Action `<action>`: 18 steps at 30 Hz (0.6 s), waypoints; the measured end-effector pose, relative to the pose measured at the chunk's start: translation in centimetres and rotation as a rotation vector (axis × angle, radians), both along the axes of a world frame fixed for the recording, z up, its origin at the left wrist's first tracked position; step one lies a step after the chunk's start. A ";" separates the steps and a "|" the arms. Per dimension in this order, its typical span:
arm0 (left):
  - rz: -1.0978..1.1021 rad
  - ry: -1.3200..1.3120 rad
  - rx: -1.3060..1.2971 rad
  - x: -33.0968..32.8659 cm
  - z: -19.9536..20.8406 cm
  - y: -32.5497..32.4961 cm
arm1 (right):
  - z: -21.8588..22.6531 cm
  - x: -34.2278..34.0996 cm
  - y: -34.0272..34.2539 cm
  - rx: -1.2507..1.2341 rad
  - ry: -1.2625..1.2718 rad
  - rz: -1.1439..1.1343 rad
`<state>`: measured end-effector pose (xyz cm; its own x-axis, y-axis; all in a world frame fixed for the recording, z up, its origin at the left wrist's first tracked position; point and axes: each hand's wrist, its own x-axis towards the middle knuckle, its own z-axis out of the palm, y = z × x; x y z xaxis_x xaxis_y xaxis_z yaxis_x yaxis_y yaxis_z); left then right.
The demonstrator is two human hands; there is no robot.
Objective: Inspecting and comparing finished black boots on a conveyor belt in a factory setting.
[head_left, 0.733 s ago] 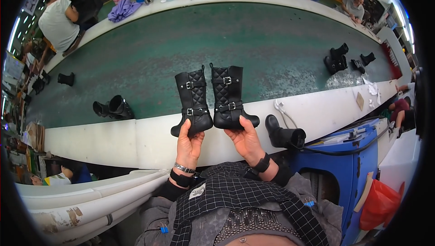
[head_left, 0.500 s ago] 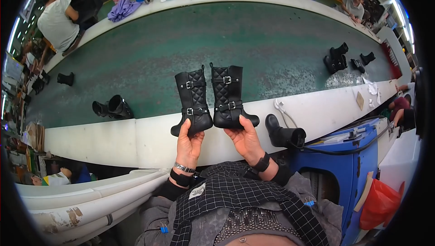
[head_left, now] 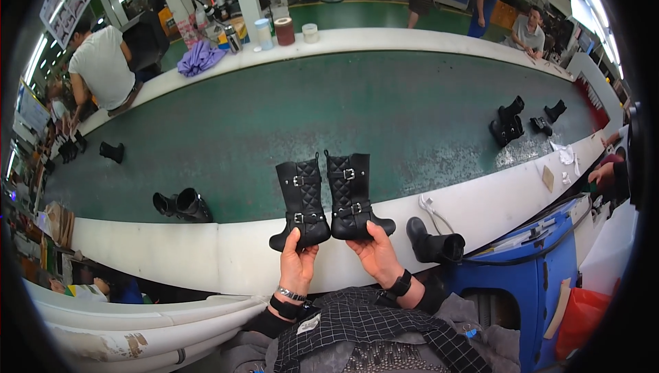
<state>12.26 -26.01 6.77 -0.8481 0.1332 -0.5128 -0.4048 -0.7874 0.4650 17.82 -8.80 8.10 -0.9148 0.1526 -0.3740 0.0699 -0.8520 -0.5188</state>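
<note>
Two black quilted boots with buckled straps are held upright side by side in front of me, over the white table edge. My left hand [head_left: 297, 266] grips the left boot [head_left: 302, 201] by its foot, thumb on the front and fingers behind. In the same way my right hand [head_left: 376, 255] clasps the foot of the right boot [head_left: 351, 198]. The shafts stand close together with their pull loops near each other, and the toes point outward. Just right of my right hand, another black boot [head_left: 434, 241] lies on its side on the white edge.
A green belt surface [head_left: 274, 112] stretches beyond the white ledge [head_left: 171, 249]. Black boots [head_left: 184, 206] stand at left, and more [head_left: 506, 126] at far right. A white curved tool [head_left: 432, 212] lies beside the lone boot. A blue cabinet [head_left: 511, 270] is at right. Several people are around the line.
The view has tilted upward, so the boots and table sit lower in the picture and more of the room shows. Both hands keep the same hold on the boots.
</note>
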 end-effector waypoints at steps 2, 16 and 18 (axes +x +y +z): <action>-0.001 0.030 0.012 0.0 0.0 0.1 | 0.0 0.0 0.1 0.012 0.025 0.014; -0.084 0.142 0.089 -0.2 -0.3 -0.5 | -1.3 -0.2 1.7 0.009 0.153 0.161; -0.210 0.156 0.218 -0.7 -0.7 -1.4 | -1.9 -0.3 2.7 -0.123 0.210 0.285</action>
<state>11.53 -27.44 6.02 -0.8564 0.4055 -0.3197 -0.5061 -0.7818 0.3641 17.47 -6.10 6.18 -0.9727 -0.1539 -0.1735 0.2166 -0.8706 -0.4417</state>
